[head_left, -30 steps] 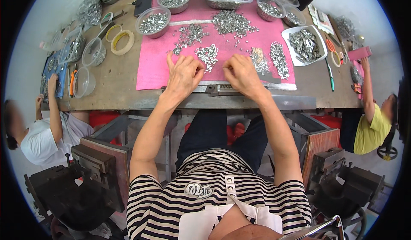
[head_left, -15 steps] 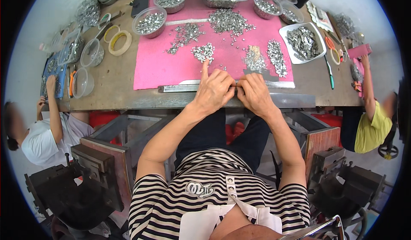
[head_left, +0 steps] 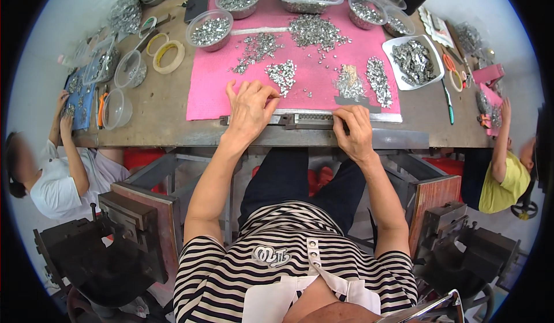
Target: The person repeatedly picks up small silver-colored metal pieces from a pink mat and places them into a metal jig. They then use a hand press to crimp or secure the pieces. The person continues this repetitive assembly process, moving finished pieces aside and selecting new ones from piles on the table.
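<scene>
A long narrow metal fixture with a row of small slots lies along the table's front edge. My right hand is at its right end, thumb and index finger closed against the bar. My left hand hovers over the left part of the bar, its thumb and index finger pinched together beside a small heap of shiny metal pieces; anything between those fingertips is too small to make out. Near my right hand lie a pile of thin metal pins and a long heap of small metal parts.
Tubs of metal parts line the back of the pink mat. A white dish of darker parts stands right, near a green-handled tool. Tape rolls and clear cups lie left. Co-workers sit on both sides.
My hands, together at the middle of the bar before, are now apart. The left has moved left toward the small heap; the right has shifted slightly right. The slotted fixture between them now shows.
</scene>
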`<state>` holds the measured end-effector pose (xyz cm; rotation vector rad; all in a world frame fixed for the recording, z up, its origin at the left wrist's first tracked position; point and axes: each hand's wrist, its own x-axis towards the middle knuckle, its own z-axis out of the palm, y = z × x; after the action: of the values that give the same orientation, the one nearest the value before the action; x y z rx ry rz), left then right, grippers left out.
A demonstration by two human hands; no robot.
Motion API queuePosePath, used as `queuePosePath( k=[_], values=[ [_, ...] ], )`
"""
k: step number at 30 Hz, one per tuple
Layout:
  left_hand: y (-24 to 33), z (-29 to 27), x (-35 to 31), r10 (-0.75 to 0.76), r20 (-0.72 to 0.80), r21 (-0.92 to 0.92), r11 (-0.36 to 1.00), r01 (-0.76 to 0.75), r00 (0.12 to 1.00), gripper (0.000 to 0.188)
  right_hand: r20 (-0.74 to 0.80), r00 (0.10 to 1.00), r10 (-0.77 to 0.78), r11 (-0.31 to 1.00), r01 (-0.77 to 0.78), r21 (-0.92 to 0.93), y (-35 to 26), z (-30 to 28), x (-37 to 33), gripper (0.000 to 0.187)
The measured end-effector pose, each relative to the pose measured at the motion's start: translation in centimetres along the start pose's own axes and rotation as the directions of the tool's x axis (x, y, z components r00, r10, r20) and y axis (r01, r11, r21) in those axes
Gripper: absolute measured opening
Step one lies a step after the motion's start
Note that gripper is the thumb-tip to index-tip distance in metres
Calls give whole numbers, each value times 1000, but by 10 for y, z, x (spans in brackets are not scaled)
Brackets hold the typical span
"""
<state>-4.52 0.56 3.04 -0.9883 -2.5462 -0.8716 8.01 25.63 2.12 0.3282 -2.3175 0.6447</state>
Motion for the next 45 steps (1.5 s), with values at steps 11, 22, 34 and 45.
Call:
queuePosePath(
  k=[11,22,34,45],
  values=[
    [59,27,4,200,2,-177,964,-196,980,7,-180,947,266,964,-256,77,4,-3,-10,18],
    [80,55,3,240,-11,-186,953,-238,971,10,-214,939,270,963,-258,84,5,-2,-17,17],
    [71,48,-8,153,-67,-109,981,-160,986,26,-180,951,253,967,-245,66,3,-3,-17,16],
    [83,56,-12,75,-79,-70,994,-80,994,35,-158,959,234,972,-230,43,4,-1,-17,17]
  ],
)
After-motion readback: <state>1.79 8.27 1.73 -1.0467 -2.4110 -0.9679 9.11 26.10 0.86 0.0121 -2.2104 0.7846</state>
